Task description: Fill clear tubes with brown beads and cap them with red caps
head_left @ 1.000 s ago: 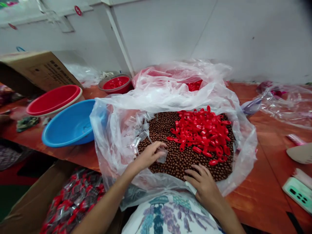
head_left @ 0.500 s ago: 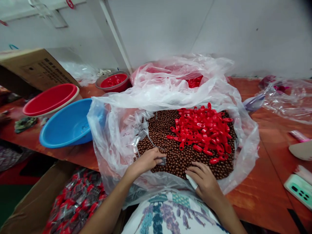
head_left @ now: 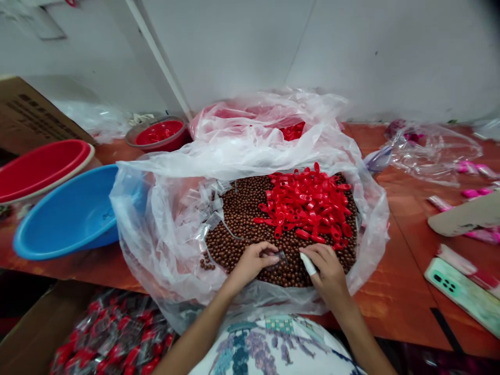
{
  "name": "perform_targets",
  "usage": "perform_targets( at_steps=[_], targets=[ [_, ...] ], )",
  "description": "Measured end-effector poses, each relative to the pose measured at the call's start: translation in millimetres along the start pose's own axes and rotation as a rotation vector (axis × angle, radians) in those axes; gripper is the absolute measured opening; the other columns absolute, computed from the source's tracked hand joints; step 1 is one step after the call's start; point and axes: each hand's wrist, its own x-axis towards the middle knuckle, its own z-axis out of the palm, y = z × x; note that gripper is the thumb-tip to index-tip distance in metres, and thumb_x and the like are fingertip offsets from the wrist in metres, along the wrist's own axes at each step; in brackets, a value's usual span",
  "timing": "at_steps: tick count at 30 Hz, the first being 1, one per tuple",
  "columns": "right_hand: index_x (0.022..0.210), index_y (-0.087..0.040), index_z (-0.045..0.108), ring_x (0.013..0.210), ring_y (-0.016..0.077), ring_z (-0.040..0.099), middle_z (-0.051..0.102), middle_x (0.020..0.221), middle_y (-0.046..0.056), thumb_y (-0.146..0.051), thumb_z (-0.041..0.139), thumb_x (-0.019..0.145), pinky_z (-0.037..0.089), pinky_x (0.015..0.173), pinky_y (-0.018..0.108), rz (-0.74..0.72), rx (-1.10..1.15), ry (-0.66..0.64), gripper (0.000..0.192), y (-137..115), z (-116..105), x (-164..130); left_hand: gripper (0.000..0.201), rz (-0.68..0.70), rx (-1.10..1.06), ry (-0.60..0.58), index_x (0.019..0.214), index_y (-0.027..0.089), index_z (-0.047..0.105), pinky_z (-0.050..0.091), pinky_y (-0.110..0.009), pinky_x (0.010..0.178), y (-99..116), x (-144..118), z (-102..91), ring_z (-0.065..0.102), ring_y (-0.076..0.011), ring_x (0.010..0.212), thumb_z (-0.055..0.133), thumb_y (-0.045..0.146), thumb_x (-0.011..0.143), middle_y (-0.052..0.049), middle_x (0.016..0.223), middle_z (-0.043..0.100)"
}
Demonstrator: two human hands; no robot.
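Observation:
My left hand (head_left: 253, 261) pinches a small clear plastic box (head_left: 278, 259) low over the brown beads (head_left: 250, 208). Facing it from the right is my right hand (head_left: 326, 270), its fingertips drawn together at the beads. One of its digits wears a white wrap (head_left: 308, 264). Whatever sits between those fingers is hidden. Red plastic spoon-shaped pieces (head_left: 308, 203) lie heaped on the beads just beyond my right hand. Clear plastic boxes (head_left: 203, 200) are piled at the left side. All this rests inside a wide translucent plastic bag (head_left: 164, 255).
A blue basin (head_left: 70, 219) and a red basin (head_left: 42, 166) stand left. Behind are a bowl of red pieces (head_left: 160, 133) and another bag (head_left: 242, 112). A phone (head_left: 461, 291) lies right. Below the table edge, filled red-and-clear packs (head_left: 117, 333) fill a carton.
My left hand has moved right with the clear box, closer to my right hand. My right hand's fingers have drawn together. The view has shifted rightward.

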Motion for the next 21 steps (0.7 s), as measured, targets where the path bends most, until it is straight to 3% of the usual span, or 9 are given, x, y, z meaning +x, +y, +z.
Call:
perform_targets(
  at_steps=[4, 10, 15, 21],
  targets=[
    [0.11, -0.024, 0.056, 0.095, 0.0217, 0.052, 0.059, 0.1, 0.006, -0.01, 0.041, 0.08, 0.043, 0.084, 0.041, 0.122, 0.024, 0.067, 0.036, 0.0, -0.4, 9.0, 0.033, -0.036, -0.181, 0.008, 0.09, 0.014, 0.064, 0.043, -0.023, 0.059, -4.1, 6.2, 8.1, 0.056, -0.0125, 0.063, 0.071, 0.031, 0.063, -0.002, 0.076, 0.064],
    [0.106, -0.023, 0.055, 0.096, 0.0211, 0.051, 0.058, 0.1, 0.005, -0.009, 0.04, 0.08, 0.041, 0.087, 0.04, 0.22, 0.035, 0.065, 0.034, 8.0, -4.0, 15.0, 0.044, -0.083, -0.368, -0.012, 0.096, 0.012, 0.065, 0.045, -0.023, 0.06, -6.4, 6.8, 7.9, 0.055, -0.0104, 0.061, 0.075, 0.034, 0.059, -0.003, 0.078, 0.063],
    [0.115, -0.025, 0.054, 0.095, 0.0219, 0.05, 0.056, 0.103, 0.006, -0.008, 0.04, 0.078, 0.042, 0.085, 0.039, 0.148, -0.061, 0.012, 0.043, 12.2, -0.2, 16.4, 0.053, -0.156, -0.571, -0.049, 0.105, 0.014, 0.064, 0.048, -0.028, 0.07, -6.2, 2.5, 5.0, 0.06, -0.0151, 0.076, 0.078, 0.029, 0.056, -0.006, 0.093, 0.065],
    [0.12, -0.021, 0.054, 0.089, 0.0249, 0.048, 0.056, 0.107, 0.01, -0.006, 0.044, 0.078, 0.043, 0.08, 0.04, 0.023, -0.318, -0.115, 0.046, 4.6, 6.5, 37.5, 0.05, -0.17, -0.664, -0.08, 0.108, 0.012, 0.063, 0.047, -0.029, 0.075, 4.1, -5.9, 1.6, 0.061, -0.0167, 0.082, 0.075, 0.022, 0.061, -0.01, 0.099, 0.067]
  ],
)
